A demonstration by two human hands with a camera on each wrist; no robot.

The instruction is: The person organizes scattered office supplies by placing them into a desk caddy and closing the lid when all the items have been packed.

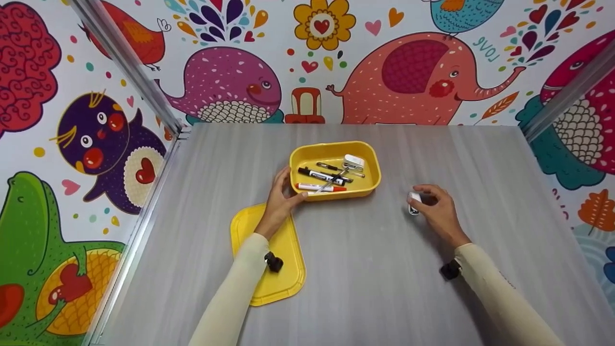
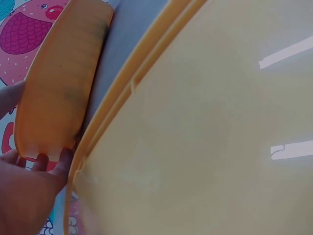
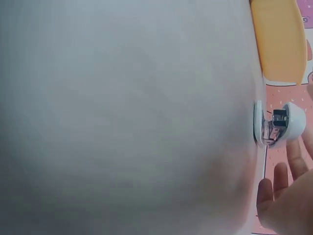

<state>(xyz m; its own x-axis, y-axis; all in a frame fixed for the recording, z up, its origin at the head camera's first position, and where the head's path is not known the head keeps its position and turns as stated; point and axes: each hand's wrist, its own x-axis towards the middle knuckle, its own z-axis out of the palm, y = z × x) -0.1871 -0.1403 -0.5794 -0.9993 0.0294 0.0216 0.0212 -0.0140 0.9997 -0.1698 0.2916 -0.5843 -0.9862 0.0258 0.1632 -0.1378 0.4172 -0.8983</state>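
Note:
A yellow plastic box [image 1: 335, 194] stands on the table with its top open. My left hand [image 1: 279, 204] holds its near left corner, thumb along the front wall and fingers at the left end. The left wrist view shows fingertips against the outer wall of the box [image 2: 61, 73]. To the right of the box, my right hand [image 1: 438, 214] pinches a small white stapler [image 1: 413, 203] between thumb and fingers, at the table surface. In the right wrist view the stapler [image 3: 295, 122] shows a rounded white top, metal parts and a flat base.
Inside the box lie a black marker [image 1: 321, 176], a red-capped marker [image 1: 319, 187], some pens and another white item with metal parts [image 1: 354, 162]. A yellow lid [image 1: 281, 283] lies on the grey table [image 1: 365, 283] under my left forearm. Printed walls [image 1: 307, 62] border the table.

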